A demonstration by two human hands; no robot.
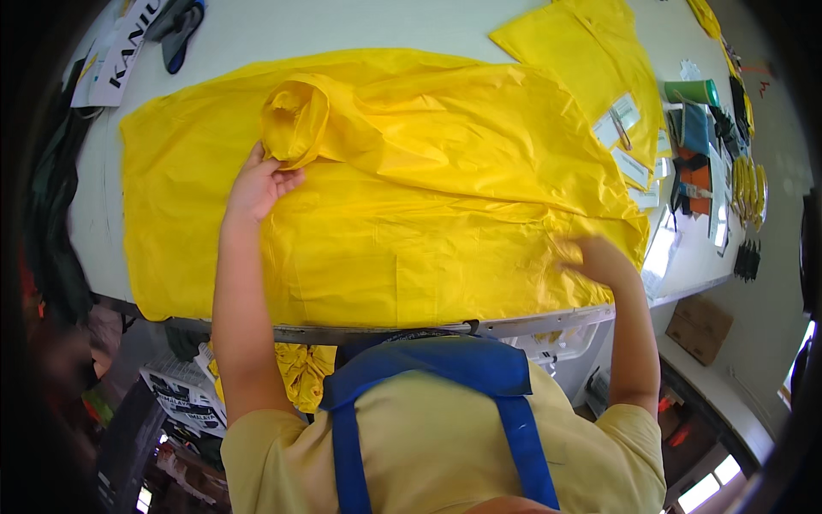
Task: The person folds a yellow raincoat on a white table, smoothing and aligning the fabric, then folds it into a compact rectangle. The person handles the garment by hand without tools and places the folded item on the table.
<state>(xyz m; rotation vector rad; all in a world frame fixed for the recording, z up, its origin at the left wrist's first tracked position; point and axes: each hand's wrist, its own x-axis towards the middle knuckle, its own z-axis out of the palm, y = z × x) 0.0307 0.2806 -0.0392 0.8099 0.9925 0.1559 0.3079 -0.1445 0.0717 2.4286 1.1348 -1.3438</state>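
Note:
A large yellow garment (462, 214), shiny and creased like a raincoat, lies spread over the table in front of me. Near its left side a tube-like sleeve (342, 120) stands up with a round opening. My left hand (259, 184) pinches the lower rim of that opening between thumb and fingers. Over the garment's right end hovers my right hand (599, 259), its fingers apart and a little blurred. Nothing shows in it; whether its fingertips touch the cloth I cannot tell.
Another yellow piece (574, 43) lies at the far right, with paper slips and a pen (620, 128) beside it. A green roll (692, 92) and several small items crowd the right edge. Dark cloth (56, 214) hangs at the left edge. A cardboard box (699, 330) stands lower right.

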